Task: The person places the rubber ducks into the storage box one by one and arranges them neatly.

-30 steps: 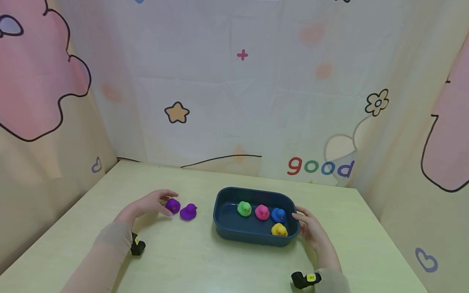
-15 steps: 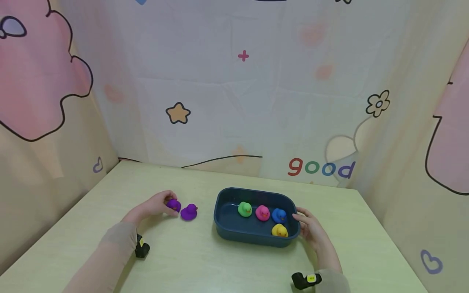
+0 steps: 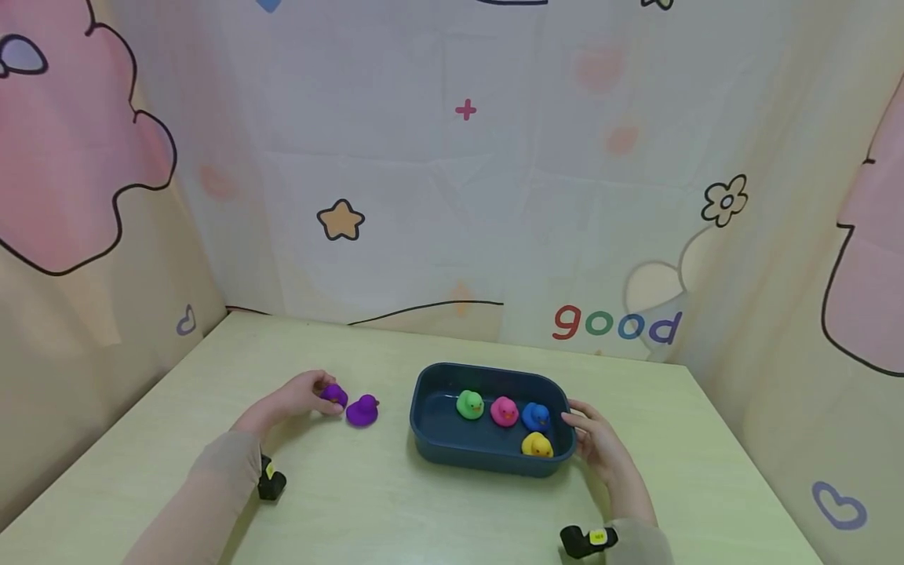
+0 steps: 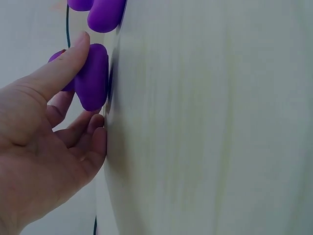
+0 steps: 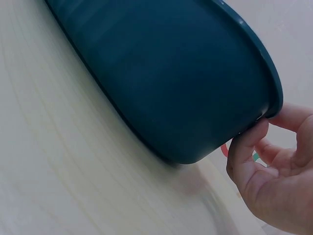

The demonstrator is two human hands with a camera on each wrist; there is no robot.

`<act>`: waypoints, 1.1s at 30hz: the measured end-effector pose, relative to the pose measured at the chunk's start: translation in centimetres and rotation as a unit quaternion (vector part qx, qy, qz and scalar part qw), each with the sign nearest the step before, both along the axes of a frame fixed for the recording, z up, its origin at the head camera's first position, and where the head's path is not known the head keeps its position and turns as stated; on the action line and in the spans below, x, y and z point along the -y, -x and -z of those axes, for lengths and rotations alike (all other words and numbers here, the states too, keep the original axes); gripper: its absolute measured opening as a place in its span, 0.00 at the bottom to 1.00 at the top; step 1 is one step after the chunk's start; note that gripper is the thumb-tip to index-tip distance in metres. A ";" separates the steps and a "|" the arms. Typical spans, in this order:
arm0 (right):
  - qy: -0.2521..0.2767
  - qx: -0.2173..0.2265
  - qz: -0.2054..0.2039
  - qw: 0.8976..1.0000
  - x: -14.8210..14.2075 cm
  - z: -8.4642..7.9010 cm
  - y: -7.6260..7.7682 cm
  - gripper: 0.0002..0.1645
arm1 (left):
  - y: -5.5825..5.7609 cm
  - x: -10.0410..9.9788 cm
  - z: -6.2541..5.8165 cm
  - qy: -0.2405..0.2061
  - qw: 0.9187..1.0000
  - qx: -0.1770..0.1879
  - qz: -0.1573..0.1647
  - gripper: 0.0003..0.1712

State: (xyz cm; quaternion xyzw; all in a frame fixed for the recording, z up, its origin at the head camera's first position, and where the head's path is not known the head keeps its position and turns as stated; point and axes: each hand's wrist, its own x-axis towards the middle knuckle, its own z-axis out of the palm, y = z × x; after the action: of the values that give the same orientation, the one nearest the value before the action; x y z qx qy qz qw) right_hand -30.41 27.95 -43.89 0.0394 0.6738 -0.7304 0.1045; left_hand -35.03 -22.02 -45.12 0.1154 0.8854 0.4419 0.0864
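Note:
My left hand (image 3: 302, 394) pinches a purple toy duck (image 3: 334, 395) between thumb and fingers, low at the table on the left. In the left wrist view the thumb lies across the duck (image 4: 92, 78). A second purple duck (image 3: 363, 411) sits just to its right. My right hand (image 3: 599, 441) grips the right end of a dark blue plastic tub (image 3: 480, 459), with a finger hooked over the rim and others against the outer wall. Inside the tub are a green duck (image 3: 470, 405), a pink duck (image 3: 504, 412), a blue duck (image 3: 536, 417) and a yellow duck (image 3: 537, 446).
Everything stands on a pale wooden table (image 3: 381, 510). A printed cloth backdrop (image 3: 424, 235) rises along the table's back edge and both sides. Each wrist wears a small black camera, such as the left camera (image 3: 271, 480).
My left hand has moved slightly right and closed its fingers on the purple duck. The right hand and the tub have stayed in place.

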 end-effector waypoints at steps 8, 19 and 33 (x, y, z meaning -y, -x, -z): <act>0.002 -0.001 0.000 1.000 0.0 0.1 0.1 0.31 | -0.6 0.2 -1.1 -0.025 0.999 0.024 -0.022 0.26; -0.003 0.002 -0.001 1.000 0.1 0.0 -0.1 0.35 | -0.3 -0.6 -2.9 -0.094 0.992 0.028 -0.082 0.35; -0.004 0.009 -0.004 1.000 -0.1 0.0 0.0 0.35 | 0.3 -2.7 -2.9 -0.227 0.964 0.033 -0.136 0.36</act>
State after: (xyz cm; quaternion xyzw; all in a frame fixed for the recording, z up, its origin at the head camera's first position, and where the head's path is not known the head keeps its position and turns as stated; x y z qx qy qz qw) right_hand -30.43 28.01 -43.93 0.0438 0.6759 -0.7269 0.1136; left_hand -35.32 -19.29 -42.25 -0.0039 0.7658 0.6425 0.0263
